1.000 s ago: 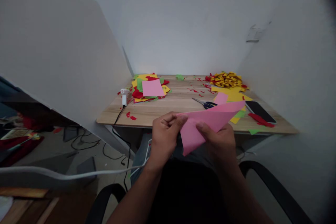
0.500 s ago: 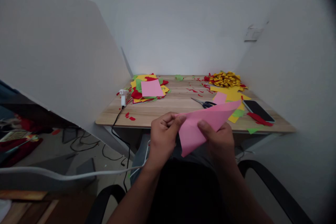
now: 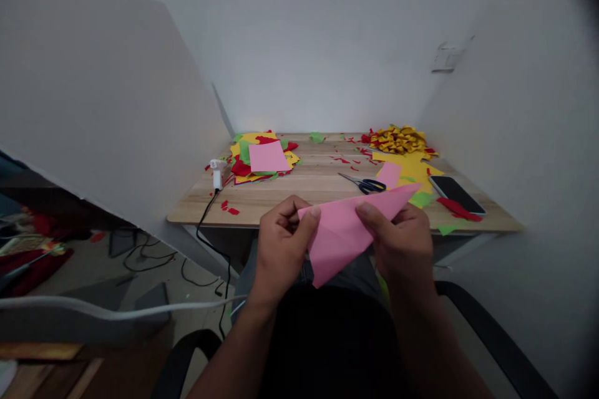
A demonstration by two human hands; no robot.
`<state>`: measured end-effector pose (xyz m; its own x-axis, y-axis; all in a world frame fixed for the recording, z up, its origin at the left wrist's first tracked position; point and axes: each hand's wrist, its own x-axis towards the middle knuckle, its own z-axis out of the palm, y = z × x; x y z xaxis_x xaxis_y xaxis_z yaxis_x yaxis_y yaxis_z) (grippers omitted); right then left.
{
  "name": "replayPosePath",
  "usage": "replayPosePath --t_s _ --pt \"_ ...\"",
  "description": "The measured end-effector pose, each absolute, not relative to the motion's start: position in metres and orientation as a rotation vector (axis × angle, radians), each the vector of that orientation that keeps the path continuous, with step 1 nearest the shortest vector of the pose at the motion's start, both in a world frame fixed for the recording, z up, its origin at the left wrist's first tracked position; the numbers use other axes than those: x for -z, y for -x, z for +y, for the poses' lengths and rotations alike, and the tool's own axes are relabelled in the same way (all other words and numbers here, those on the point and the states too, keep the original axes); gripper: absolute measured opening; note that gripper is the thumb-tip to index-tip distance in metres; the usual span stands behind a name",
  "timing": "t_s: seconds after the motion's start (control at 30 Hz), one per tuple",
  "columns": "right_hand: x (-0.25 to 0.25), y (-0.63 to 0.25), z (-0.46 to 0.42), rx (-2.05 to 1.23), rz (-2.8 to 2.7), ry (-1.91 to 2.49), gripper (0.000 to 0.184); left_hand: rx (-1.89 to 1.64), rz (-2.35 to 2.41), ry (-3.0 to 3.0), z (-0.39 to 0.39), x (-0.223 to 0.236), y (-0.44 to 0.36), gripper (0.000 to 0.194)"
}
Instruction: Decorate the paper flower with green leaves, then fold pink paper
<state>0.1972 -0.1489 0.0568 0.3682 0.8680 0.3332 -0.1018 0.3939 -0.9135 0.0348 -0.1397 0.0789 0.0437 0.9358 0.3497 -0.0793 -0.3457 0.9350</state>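
Between my two hands, above my lap at the table's front edge, is a sheet of pink paper (image 3: 340, 234) folded over into a rough triangle. My left hand (image 3: 283, 243) pinches its left corner between thumb and fingers. On the other side, my right hand (image 3: 402, 240) grips the paper with the thumb on top and the fingers hidden behind. Just beyond the paper lie dark-handled scissors (image 3: 369, 186), blades pointing left. Near them is a smaller pink piece of paper (image 3: 389, 174).
At the back left, a pink square (image 3: 268, 156) tops a heap of coloured paper. Yellow folded pieces (image 3: 400, 139) are piled at the back right. A phone (image 3: 456, 194) lies at the right, a white plug (image 3: 216, 176) at the left edge. Red scraps dot the table (image 3: 299, 190).
The paper's upper edge has gone from loosely curved to flatter, and the fold lies closer together. My hands have moved slightly apart. The view has shifted a little.
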Motion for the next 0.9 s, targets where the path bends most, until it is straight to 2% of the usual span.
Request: replayPosePath --t_s 0.23,0.57,0.9 --pt "-0.063 -0.195 -0.152 -0.866 -1.097 1.023 0.03 -1.255 0.964 -1.61 -0.14 -0.088 -0.027 0.011" --pt "-0.064 -0.194 -0.142 -0.936 -1.179 1.004 0.021 -1.169 1.037 -1.648 -0.135 -0.079 -0.026 0.016" --pt "-0.056 -0.194 -0.136 -1.028 -1.081 0.949 0.026 -1.179 0.977 -1.694 -0.13 -0.081 -0.026 0.024"
